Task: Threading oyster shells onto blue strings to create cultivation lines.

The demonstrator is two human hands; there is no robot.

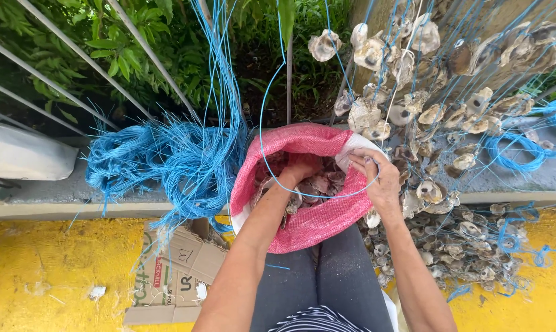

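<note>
Left hand (299,169) buried in pink sack (315,224), grip unclear; right hand (376,181) pinching blue cord (262,132).

sack (315,224) on lap, shells (321,183) inside; cord bundle (167,160) left, strung shells (438,110) right, cardboard (173,270) lower left.

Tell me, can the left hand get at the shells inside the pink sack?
Probably yes: the left hand is already down in the open mouth of the pink sack, among the shells, with nothing covering them.
</note>
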